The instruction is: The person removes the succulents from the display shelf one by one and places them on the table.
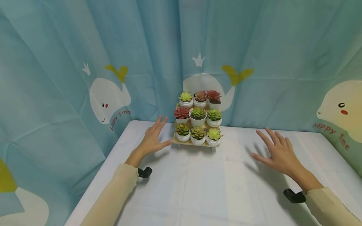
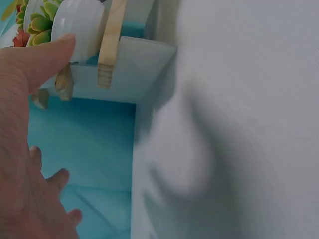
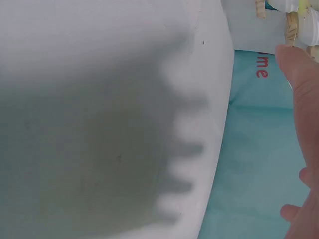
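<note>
A small wooden tiered stand [image 1: 195,143] at the back of the table holds several potted succulents in three rows. Their pots are white; the leaves are green, yellow-green or dark red. My left hand [image 1: 152,138] hovers just left of the stand, fingers spread, thumb pointing toward its lowest shelf. In the left wrist view that thumb overlaps a white pot [image 2: 77,27] near a wooden shelf edge [image 2: 110,42]; whether they touch I cannot tell. Well to the right of the stand, my right hand [image 1: 278,153] is raised over the table with fingers apart, holding nothing.
A white cloth covers the table [image 1: 209,188]. Blue-green curtains [image 1: 158,56] with printed whales hang right behind the stand and along the left side. Dark wrist-worn devices show at the left cuff [image 1: 145,172] and the right cuff [image 1: 294,196].
</note>
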The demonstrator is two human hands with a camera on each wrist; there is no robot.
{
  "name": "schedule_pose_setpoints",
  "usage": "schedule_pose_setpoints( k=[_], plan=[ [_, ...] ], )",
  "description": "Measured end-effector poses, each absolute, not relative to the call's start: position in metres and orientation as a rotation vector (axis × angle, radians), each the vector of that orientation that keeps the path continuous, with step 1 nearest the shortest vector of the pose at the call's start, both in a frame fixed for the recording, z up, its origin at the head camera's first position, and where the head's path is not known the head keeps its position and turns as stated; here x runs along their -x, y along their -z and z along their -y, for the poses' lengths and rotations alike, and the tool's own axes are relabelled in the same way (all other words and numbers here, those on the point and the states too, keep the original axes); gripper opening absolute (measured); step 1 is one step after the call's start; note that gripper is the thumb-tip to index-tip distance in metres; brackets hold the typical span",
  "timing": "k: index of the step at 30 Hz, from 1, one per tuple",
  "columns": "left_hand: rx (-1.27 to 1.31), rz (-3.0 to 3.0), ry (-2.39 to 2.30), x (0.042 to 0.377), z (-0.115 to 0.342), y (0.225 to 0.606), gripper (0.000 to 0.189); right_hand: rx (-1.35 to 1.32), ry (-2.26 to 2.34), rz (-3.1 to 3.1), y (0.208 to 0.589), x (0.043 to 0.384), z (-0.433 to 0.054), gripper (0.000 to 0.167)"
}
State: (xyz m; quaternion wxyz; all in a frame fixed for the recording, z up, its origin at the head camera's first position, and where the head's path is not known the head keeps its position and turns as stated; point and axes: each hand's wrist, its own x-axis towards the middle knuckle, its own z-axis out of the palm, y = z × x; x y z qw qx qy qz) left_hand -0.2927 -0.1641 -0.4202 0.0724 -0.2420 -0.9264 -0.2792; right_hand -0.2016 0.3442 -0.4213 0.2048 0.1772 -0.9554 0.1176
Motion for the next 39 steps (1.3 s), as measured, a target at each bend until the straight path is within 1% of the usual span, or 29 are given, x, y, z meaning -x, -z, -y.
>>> schedule_pose_setpoints(
  k=[11, 19, 24, 30, 35, 39],
  plan=[
    [0.927, 2.634, 1.254, 0.307, 0.15, 0.425, 0.098, -0.586, -0.649, 2.666, 0.417, 0.212, -0.322, 0.087],
    [0.904, 2.662, 1.46, 0.309, 0.143, 0.422, 0.105, -0.643, -0.763, 2.708, 0.414, 0.223, -0.302, 0.081],
    [0.873, 2.678, 1.524, 0.31, 0.14, 0.421, 0.109, -0.619, -0.866, 2.772, 0.411, 0.232, -0.286, 0.083],
    [0.835, 2.675, 1.582, 0.312, 0.138, 0.424, 0.101, -0.612, -1.072, 2.758, 0.416, 0.24, -0.265, 0.084],
    [0.8, 2.65, 1.625, 0.313, 0.137, 0.426, 0.1, -0.605, -1.24, 2.693, 0.423, 0.247, -0.25, 0.083],
    [0.786, 2.65, 1.627, 0.314, 0.137, 0.427, 0.095, -0.578, -1.36, 2.665, 0.426, 0.251, -0.239, 0.082]
  ],
)
